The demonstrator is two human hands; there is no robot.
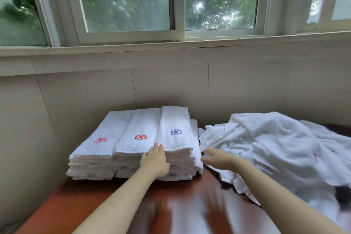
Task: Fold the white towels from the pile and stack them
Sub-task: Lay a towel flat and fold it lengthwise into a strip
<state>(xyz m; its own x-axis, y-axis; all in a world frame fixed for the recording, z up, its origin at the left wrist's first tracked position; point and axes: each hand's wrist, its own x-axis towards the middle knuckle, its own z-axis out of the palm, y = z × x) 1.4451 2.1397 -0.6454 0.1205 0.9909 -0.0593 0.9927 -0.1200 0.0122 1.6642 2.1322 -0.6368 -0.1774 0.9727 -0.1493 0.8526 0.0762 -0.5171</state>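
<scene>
The shiny brown table (190, 207) is right under me. My left hand (154, 159) is flat, with straight fingers, against the front of the folded towels (131, 129). They sit in three neat stacks by the wall. The right stack has a blue flower (176, 132) on top. My right hand (216, 157) reaches between the stacks and the messy towel pile (275, 144). It is blurry, so I cannot tell if it holds anything.
</scene>
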